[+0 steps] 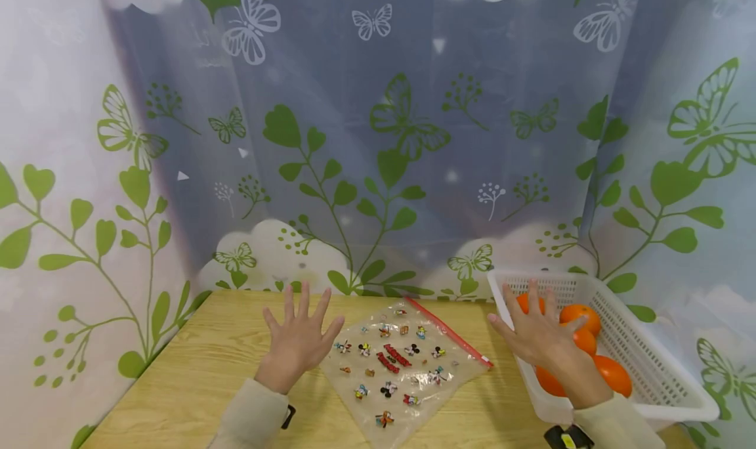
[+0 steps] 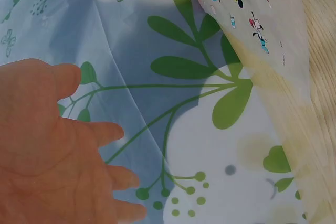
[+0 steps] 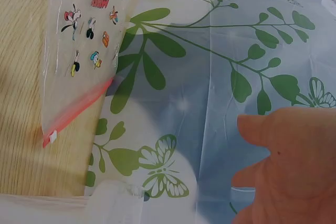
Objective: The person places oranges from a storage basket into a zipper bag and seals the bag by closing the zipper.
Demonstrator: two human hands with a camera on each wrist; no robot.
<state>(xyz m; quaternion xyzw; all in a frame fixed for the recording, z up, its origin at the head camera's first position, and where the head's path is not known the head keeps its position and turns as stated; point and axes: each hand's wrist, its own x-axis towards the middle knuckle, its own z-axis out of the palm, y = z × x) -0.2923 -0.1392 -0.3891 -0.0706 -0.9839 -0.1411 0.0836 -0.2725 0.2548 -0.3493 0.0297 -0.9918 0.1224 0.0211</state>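
Note:
A clear zip bag (image 1: 384,370) printed with small cartoon figures lies flat on the wooden table, turned like a diamond. Its red zip edge (image 1: 449,331) faces the far right, with a white slider at the near end. My left hand (image 1: 298,344) is spread wide just left of the bag and holds nothing. On the other side, my right hand (image 1: 540,334), fingers also spread, overlaps the white basket (image 1: 655,383) in the head view. Inside the basket sit several oranges (image 1: 611,375), partly hidden by that hand. Both wrist views show the palms bare.
The light wooden table (image 1: 195,357) ends at a curtain (image 1: 354,193) printed with green leaves and butterflies, which hangs behind and at both sides. The basket stands at the table's right side. Dark bands (image 1: 568,437) are worn on both wrists.

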